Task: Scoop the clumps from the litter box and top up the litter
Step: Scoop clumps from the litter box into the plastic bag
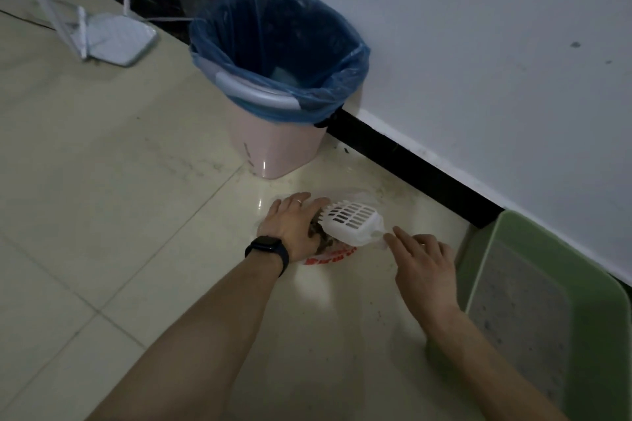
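Note:
A white slotted litter scoop (352,219) lies on a clear plastic bag with red print (330,255) on the tiled floor. Dark clumps show through the bag under my left hand (294,222), which lies flat on the bag, fingers straight. My right hand (422,261) reaches toward the scoop's handle end, fingers extended and just touching it. The green litter box (485,249) with grey litter stands at the right against the wall. A pink bin with a blue liner (273,137) stands behind the bag.
A white wall with a black skirting board (427,164) runs diagonally at the right. A white router with antennas (113,37) lies on the floor at the far left. Open tiled floor spreads to the left and front.

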